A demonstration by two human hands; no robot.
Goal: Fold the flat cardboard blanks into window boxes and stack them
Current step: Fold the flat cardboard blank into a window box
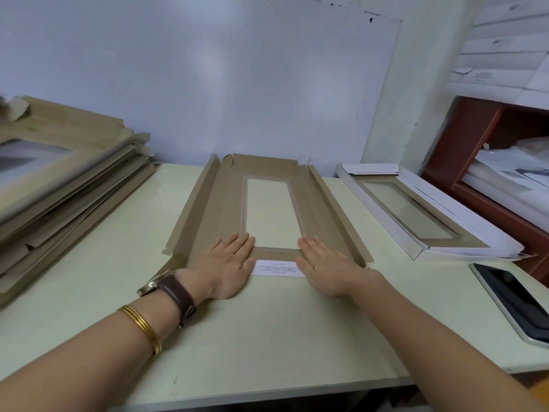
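Observation:
A brown cardboard blank [225, 185] with a clear rectangular window lies lengthwise on the pale table [267, 331]. Its two long side flaps are raised a little and the far end flap stands up. The near end flap is folded over, its white printed side [277, 268] facing up. My left hand [228, 266] lies flat, palm down, on the near left corner of the blank. My right hand [323, 266] lies flat on the near right corner. Both hands have straight fingers and press down, gripping nothing.
A tall pile of flat brown blanks [68, 179] fills the left of the table. A folded white window box [424, 212] lies at the right. A tablet [517, 301] rests by the right edge. A red-brown shelf [475, 138] with papers stands beyond.

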